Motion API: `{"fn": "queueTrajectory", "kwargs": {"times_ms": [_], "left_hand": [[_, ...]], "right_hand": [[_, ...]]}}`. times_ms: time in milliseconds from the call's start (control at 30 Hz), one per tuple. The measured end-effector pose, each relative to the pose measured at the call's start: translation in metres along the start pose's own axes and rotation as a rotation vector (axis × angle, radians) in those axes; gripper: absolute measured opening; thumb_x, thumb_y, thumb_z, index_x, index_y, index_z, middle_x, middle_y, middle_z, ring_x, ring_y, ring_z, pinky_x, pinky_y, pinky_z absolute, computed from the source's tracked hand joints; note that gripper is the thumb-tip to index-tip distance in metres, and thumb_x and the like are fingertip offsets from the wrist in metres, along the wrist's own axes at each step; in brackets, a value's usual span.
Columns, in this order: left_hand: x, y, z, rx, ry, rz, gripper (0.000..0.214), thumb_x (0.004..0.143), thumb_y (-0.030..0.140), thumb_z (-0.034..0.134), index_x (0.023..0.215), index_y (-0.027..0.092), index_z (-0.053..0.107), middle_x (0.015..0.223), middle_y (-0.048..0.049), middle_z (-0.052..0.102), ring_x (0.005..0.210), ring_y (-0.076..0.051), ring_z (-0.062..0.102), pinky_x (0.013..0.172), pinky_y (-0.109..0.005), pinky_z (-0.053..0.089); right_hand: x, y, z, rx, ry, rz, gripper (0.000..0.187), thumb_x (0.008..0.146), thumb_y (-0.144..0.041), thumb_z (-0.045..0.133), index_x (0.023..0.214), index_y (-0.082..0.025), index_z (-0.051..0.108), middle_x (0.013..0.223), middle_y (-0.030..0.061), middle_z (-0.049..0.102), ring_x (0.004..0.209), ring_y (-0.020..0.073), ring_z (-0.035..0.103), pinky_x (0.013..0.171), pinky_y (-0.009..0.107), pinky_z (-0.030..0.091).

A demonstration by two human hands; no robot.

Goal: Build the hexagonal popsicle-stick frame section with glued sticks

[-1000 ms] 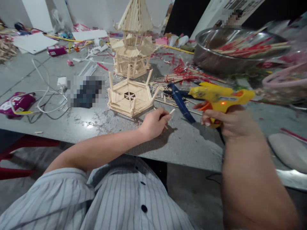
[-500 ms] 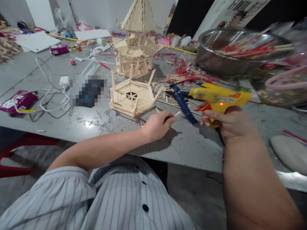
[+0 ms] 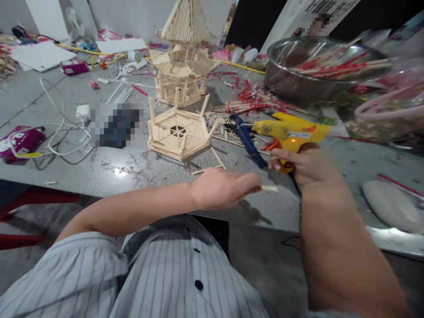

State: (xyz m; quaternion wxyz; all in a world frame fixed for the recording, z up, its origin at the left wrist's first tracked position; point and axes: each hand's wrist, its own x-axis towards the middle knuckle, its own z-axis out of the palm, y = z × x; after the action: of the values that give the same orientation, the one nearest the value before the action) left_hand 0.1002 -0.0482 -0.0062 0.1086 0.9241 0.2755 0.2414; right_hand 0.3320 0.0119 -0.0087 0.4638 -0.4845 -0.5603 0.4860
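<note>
My right hand point(image 3: 303, 165) grips a yellow hot glue gun point(image 3: 288, 132) with its small light on, nozzle pointing left over the grey table point(image 3: 132, 168). My left hand point(image 3: 225, 191) is raised above the table's front edge and pinches a short wooden stick point(image 3: 270, 188) that points right, just below the glue gun. A hexagonal stick-built tier point(image 3: 179, 132) lies upside down on the table, to the upper left of my left hand. Behind that tier stands a stick pagoda tower point(image 3: 183, 57).
Blue-handled pliers point(image 3: 247, 139) and loose sticks lie between the tier and the glue gun. A steel bowl point(image 3: 308, 77) of red-tipped sticks stands back right. White cables and a charger point(image 3: 82, 112) and a magenta packet point(image 3: 20, 141) lie left. A pale oval object point(image 3: 394, 207) lies right.
My left hand has lifted off the table and swung right toward the glue gun, carrying the short stick. The glue gun has shifted slightly left.
</note>
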Motion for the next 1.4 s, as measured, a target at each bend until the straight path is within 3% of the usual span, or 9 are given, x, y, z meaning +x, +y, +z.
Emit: {"fn": "queueTrajectory", "kwargs": {"times_ms": [133, 233, 333, 400, 567, 667, 767, 1100, 1400], "left_hand": [[-0.008, 0.009, -0.02, 0.185, 0.132, 0.328, 0.019, 0.096, 0.018, 0.037, 0.097, 0.019, 0.056, 0.072, 0.0023, 0.067, 0.06, -0.011, 0.061, 0.047, -0.024, 0.035], [-0.02, 0.011, -0.04, 0.207, 0.258, 0.382, 0.021, 0.096, 0.016, 0.034, 0.092, 0.017, 0.055, 0.068, 0.0027, 0.065, 0.057, -0.01, 0.059, 0.048, -0.024, 0.039], [-0.045, 0.007, -0.062, 0.195, 0.351, 0.264, 0.012, 0.095, 0.018, 0.04, 0.094, 0.019, 0.052, 0.073, 0.0028, 0.069, 0.059, -0.008, 0.061, 0.056, -0.022, 0.047], [-0.067, -0.005, -0.078, 0.25, 0.473, 0.098, 0.009, 0.095, 0.021, 0.044, 0.092, 0.022, 0.052, 0.071, 0.0036, 0.069, 0.064, -0.008, 0.065, 0.058, -0.022, 0.049], [-0.121, -0.082, -0.121, 0.389, 0.876, -0.451, 0.011, 0.093, 0.028, 0.044, 0.1, 0.026, 0.052, 0.083, 0.003, 0.073, 0.069, -0.012, 0.067, 0.061, -0.028, 0.049], [-0.139, -0.137, -0.138, 0.363, 0.765, -0.671, 0.007, 0.091, 0.029, 0.043, 0.095, 0.026, 0.048, 0.089, 0.005, 0.072, 0.073, -0.01, 0.068, 0.063, -0.026, 0.049], [-0.146, -0.167, -0.143, 0.424, 0.656, -0.803, 0.002, 0.089, 0.026, 0.044, 0.09, 0.025, 0.045, 0.086, 0.0056, 0.072, 0.07, -0.01, 0.067, 0.06, -0.025, 0.046], [-0.149, -0.177, -0.134, 0.404, 0.602, -0.874, 0.005, 0.088, 0.026, 0.046, 0.091, 0.022, 0.048, 0.083, 0.003, 0.071, 0.07, -0.01, 0.066, 0.06, -0.024, 0.043], [-0.138, -0.183, -0.143, 0.279, 0.608, -0.891, 0.005, 0.089, 0.028, 0.045, 0.087, 0.024, 0.047, 0.081, 0.0075, 0.067, 0.066, -0.006, 0.063, 0.057, -0.022, 0.042]], "right_hand": [[0.0, -0.002, 0.001, -0.009, 0.006, -0.015, 0.031, 0.055, -0.029, 0.083, 0.076, -0.018, 0.063, 0.073, 0.001, 0.069, 0.037, 0.0078, 0.048, 0.038, 0.025, 0.042], [-0.002, -0.006, 0.003, 0.007, 0.027, -0.024, 0.034, 0.054, -0.03, 0.084, 0.078, -0.02, 0.062, 0.071, -0.0001, 0.069, 0.035, 0.0075, 0.047, 0.037, 0.025, 0.041], [-0.003, -0.008, 0.005, -0.002, 0.024, -0.025, 0.036, 0.053, -0.03, 0.084, 0.08, -0.02, 0.061, 0.071, -0.0005, 0.068, 0.035, 0.0075, 0.047, 0.037, 0.024, 0.041], [-0.002, -0.007, 0.004, -0.011, 0.013, -0.027, 0.036, 0.054, -0.03, 0.083, 0.081, -0.02, 0.061, 0.072, -0.0002, 0.069, 0.036, 0.0079, 0.047, 0.037, 0.024, 0.04], [0.001, -0.002, 0.001, -0.008, 0.028, -0.022, 0.035, 0.054, -0.028, 0.083, 0.081, -0.02, 0.062, 0.074, -0.0001, 0.07, 0.037, 0.0079, 0.048, 0.039, 0.025, 0.041], [0.003, 0.0, 0.0, -0.032, 0.031, -0.017, 0.034, 0.054, -0.029, 0.082, 0.081, -0.019, 0.062, 0.076, 0.0002, 0.07, 0.038, 0.0081, 0.048, 0.039, 0.025, 0.041], [0.003, 0.001, -0.001, -0.04, 0.036, 0.003, 0.034, 0.054, -0.03, 0.082, 0.081, -0.021, 0.062, 0.075, -0.0009, 0.07, 0.039, 0.0082, 0.048, 0.04, 0.025, 0.04], [0.001, -0.004, 0.003, -0.038, 0.043, 0.011, 0.037, 0.05, -0.031, 0.084, 0.078, -0.022, 0.061, 0.071, -0.0013, 0.069, 0.038, 0.0092, 0.047, 0.04, 0.026, 0.037], [0.001, -0.003, 0.004, -0.065, 0.039, 0.002, 0.034, 0.051, -0.033, 0.082, 0.077, -0.022, 0.062, 0.071, -0.0005, 0.069, 0.038, 0.0101, 0.046, 0.04, 0.027, 0.037]]}}
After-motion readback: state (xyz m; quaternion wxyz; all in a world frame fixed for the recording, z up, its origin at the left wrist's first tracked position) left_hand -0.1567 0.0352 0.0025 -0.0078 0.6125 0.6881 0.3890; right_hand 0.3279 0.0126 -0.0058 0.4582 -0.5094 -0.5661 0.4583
